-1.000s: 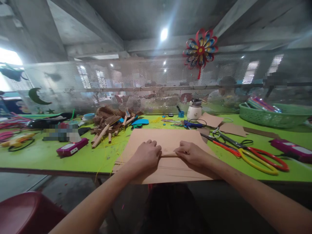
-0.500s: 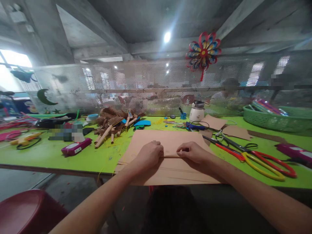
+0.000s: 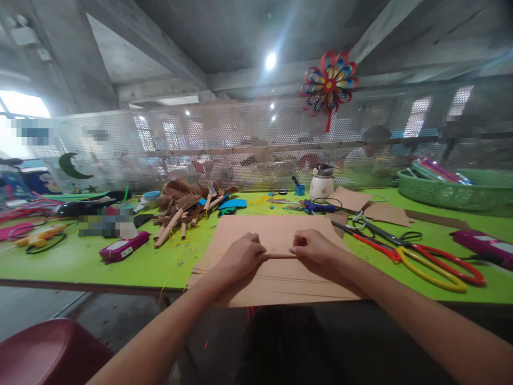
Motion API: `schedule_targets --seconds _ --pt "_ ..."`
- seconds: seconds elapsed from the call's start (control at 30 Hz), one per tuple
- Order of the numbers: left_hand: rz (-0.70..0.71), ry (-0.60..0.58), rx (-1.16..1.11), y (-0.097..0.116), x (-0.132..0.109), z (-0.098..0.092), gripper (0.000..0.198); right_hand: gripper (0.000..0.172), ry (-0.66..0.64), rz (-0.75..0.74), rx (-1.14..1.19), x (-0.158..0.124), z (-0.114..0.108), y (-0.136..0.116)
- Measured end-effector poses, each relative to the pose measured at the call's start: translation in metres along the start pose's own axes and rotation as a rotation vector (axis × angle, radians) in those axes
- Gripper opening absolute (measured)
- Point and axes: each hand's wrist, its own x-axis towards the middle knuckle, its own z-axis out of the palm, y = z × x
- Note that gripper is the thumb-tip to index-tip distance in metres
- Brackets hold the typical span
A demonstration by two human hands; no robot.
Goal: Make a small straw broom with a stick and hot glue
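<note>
A large sheet of brown paper point(image 3: 276, 230) lies at the table's front edge, with more brown paper beneath it showing dark creases or edges. Across its middle runs a thin rolled strip of brown paper point(image 3: 280, 255). My left hand point(image 3: 246, 252) pinches the left end of this roll, its fingers curled. At the other end, my right hand point(image 3: 310, 247) grips the roll between thumb and curled fingers. A short length of the roll shows between both hands; its ends are hidden under my fingers.
Long red-and-yellow-handled scissors point(image 3: 433, 267) lie on the green table point(image 3: 168, 267) to the right. Rolled brown paper pieces point(image 3: 170, 227) pile up at the left, near a purple box point(image 3: 124, 247). A white jar point(image 3: 321, 184) and green basket point(image 3: 441, 190) stand behind.
The roll sits slightly farther from the table's front edge and looks a little thicker. Both hands keep hold of it, with small finger shifts. The whole view has moved slightly.
</note>
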Motion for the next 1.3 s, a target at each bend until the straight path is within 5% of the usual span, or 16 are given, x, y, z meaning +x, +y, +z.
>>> schedule_targets --seconds 0.2,0.4,0.73,0.93,1.3 --pt "0.037 0.020 -0.040 -0.003 0.001 0.002 0.033 0.011 0.094 -0.256 -0.149 -0.007 -0.002 -0.005" --pt "0.064 0.013 -0.020 -0.004 -0.002 0.003 0.037 0.017 0.000 -0.452 -0.220 -0.017 -0.009 0.004" --pt "-0.008 0.056 -0.073 -0.001 0.001 -0.002 0.024 0.027 -0.038 -0.404 -0.222 -0.013 -0.011 0.004" --pt "0.013 0.063 0.118 0.009 0.000 0.001 0.027 0.030 -0.095 -0.390 -0.194 -0.013 -0.016 0.000" --pt "0.001 0.055 0.083 -0.005 -0.002 0.011 0.023 0.012 -0.060 -0.258 -0.109 -0.003 -0.012 0.006"
